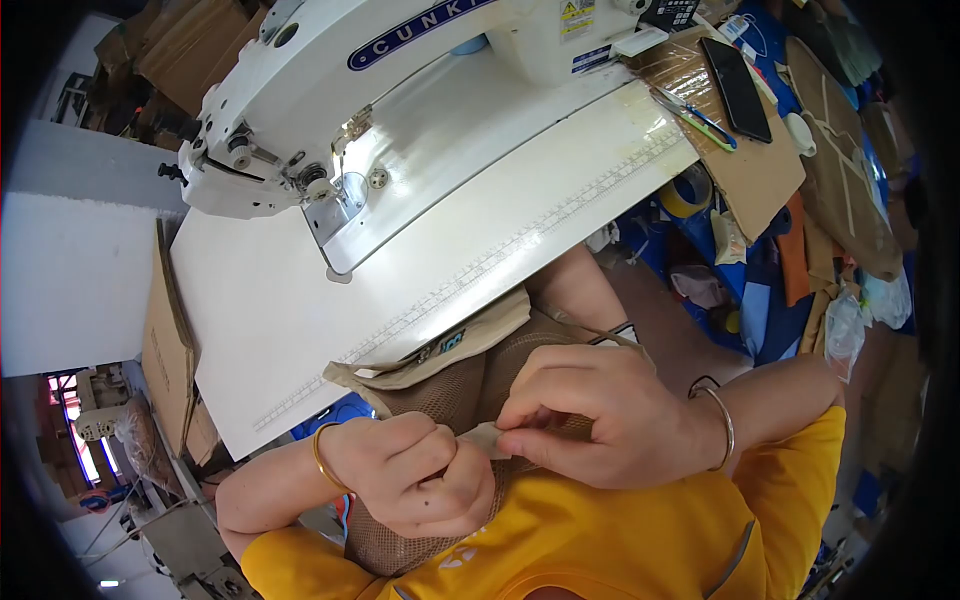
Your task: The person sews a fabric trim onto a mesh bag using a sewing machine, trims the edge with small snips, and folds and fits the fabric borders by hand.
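A brown mesh piece with a tan fabric band point(470, 345) lies over my lap, against the front edge of the sewing table. My left hand point(415, 475), with a gold bangle at its wrist, is closed in front of my chest. My right hand point(600, 415) pinches a small pale beige scrap of fabric point(487, 438) between thumb and forefinger. The scrap spans the short gap between both hands, and its other end goes into the fingers of my left hand. Mesh hangs behind and below my hands.
A white sewing machine point(300, 95) stands on the white table point(255, 330), which has a ruler strip near its front edge. Scissors point(693, 117) and a black phone point(736, 88) rest on cardboard at the right. A tape roll point(686, 192) lies below them.
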Available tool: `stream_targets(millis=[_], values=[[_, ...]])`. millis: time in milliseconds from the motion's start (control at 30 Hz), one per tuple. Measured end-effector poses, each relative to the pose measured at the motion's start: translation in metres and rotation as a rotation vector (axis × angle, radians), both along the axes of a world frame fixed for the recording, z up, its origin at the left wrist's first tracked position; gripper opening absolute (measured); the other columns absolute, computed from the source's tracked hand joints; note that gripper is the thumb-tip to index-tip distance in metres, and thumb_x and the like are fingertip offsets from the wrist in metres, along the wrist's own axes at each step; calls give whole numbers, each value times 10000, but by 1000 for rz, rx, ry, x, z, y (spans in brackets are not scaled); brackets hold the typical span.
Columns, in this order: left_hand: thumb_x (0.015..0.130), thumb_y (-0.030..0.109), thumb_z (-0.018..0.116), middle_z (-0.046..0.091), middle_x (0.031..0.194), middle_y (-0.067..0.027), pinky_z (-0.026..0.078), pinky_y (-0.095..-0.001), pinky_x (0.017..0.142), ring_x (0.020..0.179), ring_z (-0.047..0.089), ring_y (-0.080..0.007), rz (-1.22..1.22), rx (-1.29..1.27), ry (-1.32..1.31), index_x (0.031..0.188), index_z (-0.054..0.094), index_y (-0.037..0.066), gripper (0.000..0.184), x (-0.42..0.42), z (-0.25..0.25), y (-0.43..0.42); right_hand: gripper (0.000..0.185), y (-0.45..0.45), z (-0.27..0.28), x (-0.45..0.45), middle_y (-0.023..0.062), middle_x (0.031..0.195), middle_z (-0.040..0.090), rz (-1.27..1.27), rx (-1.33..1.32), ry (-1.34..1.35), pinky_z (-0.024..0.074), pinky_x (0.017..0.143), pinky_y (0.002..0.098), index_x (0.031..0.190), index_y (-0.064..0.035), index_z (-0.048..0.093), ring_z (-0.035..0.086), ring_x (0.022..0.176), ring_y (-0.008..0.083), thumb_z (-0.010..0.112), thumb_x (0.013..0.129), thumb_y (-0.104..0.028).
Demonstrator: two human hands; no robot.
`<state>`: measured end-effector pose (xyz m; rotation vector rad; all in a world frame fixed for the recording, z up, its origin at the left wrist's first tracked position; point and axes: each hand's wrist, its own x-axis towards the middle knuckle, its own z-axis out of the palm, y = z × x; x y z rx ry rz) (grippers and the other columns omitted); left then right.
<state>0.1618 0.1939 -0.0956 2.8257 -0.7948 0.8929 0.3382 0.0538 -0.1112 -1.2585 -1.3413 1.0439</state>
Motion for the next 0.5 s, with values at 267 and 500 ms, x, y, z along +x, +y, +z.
stream_targets(millis=[267,500], values=[[705,58,627,556,775,-70,371,-229,469,588,485,-146,29,-23,40,794,600,23,99,2,2,2,139,2,-7,-2,85,770,563,115,-286,347,458,651,313,888,-9,573,558,718,168,603,892,-145],[743,43,691,605,771,-78,399,-254,466,549,528,-163,171,54,127,809,670,20,74,2,7,-5,279,6,-21,-2,29,986,610,254,-619,706,447,775,209,1106,7,594,550,924,77,543,970,-231]])
